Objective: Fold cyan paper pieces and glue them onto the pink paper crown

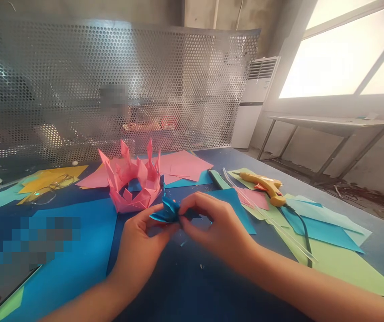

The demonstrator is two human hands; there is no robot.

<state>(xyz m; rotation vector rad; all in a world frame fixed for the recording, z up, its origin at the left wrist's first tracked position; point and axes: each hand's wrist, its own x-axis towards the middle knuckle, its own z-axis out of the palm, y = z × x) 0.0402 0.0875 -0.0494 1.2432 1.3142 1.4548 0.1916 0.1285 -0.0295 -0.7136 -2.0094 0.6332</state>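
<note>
A small folded blue paper piece is pinched between both hands above the dark blue table, its pointed flaps standing out to the left and upward. My left hand supports it from the left with thumb and fingers closed on its lower edge. From the right, my right hand grips its other side with thumb and forefinger. The fingertips hide part of the folds. Just behind my left hand stands a pink folded-paper crown with several pointed tips.
A yellow hot glue gun lies at right with clear glue sticks beside green paper. Pink sheets, yellow sheets and glasses lie farther back. Blue paper lies at left. A perforated metal screen borders the table.
</note>
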